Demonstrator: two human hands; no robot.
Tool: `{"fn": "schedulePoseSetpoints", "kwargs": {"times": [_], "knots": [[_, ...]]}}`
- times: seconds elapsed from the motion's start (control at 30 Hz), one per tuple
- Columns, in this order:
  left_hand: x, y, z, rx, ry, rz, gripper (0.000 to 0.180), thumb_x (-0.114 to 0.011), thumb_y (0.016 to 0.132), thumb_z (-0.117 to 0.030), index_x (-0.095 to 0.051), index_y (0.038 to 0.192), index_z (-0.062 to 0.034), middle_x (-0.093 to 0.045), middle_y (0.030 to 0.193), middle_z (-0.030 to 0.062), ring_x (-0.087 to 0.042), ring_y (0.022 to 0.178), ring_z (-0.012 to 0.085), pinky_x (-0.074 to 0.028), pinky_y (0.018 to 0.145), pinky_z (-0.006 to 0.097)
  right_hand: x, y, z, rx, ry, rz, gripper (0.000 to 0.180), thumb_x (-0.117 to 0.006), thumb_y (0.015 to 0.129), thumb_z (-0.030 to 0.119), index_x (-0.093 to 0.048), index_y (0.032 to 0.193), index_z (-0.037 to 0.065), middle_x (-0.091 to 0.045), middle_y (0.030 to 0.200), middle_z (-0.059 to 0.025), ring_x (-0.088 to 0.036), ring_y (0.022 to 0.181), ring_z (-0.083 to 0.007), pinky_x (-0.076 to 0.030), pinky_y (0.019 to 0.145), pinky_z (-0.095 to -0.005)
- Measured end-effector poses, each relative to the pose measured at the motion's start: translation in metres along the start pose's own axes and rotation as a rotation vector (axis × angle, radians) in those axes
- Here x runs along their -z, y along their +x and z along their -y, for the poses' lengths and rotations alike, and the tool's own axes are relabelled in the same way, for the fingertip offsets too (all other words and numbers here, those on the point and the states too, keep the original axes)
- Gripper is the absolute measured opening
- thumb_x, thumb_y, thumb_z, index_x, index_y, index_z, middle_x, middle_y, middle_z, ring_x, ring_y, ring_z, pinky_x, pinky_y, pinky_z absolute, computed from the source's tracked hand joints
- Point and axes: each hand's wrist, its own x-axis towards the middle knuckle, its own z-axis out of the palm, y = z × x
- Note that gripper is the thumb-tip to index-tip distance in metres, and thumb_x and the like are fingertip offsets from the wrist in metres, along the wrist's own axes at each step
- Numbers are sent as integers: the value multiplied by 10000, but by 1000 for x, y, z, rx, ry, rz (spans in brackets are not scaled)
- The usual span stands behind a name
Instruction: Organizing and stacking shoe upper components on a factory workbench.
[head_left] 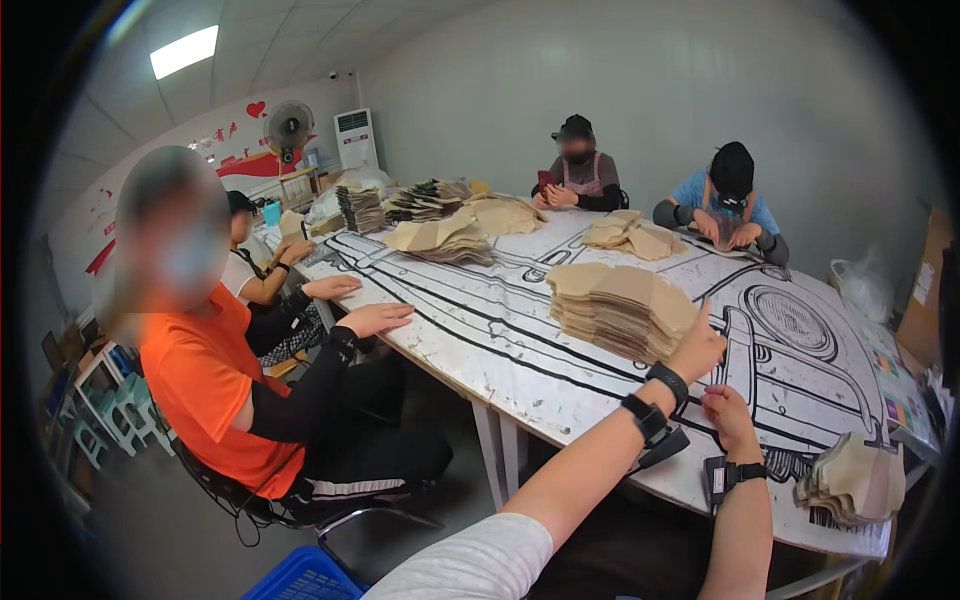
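Reaching with our left hand (697, 345), fingers open, we touch the tan stack (620, 310) mid-table (520, 370). Our right hand (728, 415) hovers loosely curled and empty nearby. We should lift one piece only, steadying the stack's near edge.

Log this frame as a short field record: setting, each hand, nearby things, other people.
Setting: large white table printed with black line art, in a workroom
Left hand: left hand raised against a tall stack of tan cut pieces, thumb up; whether it grips is unclear
Right hand: right hand loosely curled over the table edge, holding nothing visible
Wrists: black bands on both
Near right: smaller tan stack at the table edge
Far table: more tan piles
People: person in orange shirt seated left, palms on table; others seated further round
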Motion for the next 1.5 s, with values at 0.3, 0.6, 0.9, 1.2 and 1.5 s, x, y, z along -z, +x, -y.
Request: {"fn": "schedulePoseSetpoints", "kwargs": {"times": [0.3, 0.6, 0.9, 1.2, 1.5], "knots": [[-1, -10, 84, 98, -78, 155, 229, -535, 813, -53, -575, 1029, 11, -602, 849, 56, -584, 748, 131, -477, 666, 258, 0, 6, 9, 29, 182, -16, 142, -525, 826, 62, -507, 959, 15, -568, 796, -36, -525, 662, -89, -440, 582, -197], [9, -22, 77, 208, 20, 152, 197, -567, 767, 6, -572, 964, 13, -600, 826, 70, -590, 759, 125, -486, 653, 228, 0, 3, 12, -15, 255, -79, 140, -508, 837, 52, -500, 976, 39, -572, 793, -29, -534, 688, -96, -443, 614, -199], [7, -21, 88, 206, 33, 154, 188, -585, 764, 10, -552, 948, -9, -589, 788, 43, -572, 690, 108, -465, 593, 216, -1, -1, 14, -10, 276, -65, 170, -517, 828, 56, -494, 992, 18, -575, 789, -40, -536, 685, -102, -427, 601, -204], [4, -22, 82, 271, 36, 158, 251, -558, 794, -9, -479, 1031, -35, -547, 735, 23, -518, 592, 84, -416, 510, 212, 0, 1, 13, -13, 269, -62, 147, -503, 830, 36, -500, 976, 19, -585, 792, -47, -537, 693, -102, -426, 612, -205], [6, -24, 81, 228, 81, 147, 300, -543, 762, 20, -471, 1050, -19, -562, 758, 39, -526, 633, 89, -416, 518, 213, -2, 0, 14, -18, 257, -64, 154, -499, 832, 34, -494, 985, 15, -581, 801, -48, -537, 701, -99, -425, 614, -202]]}}
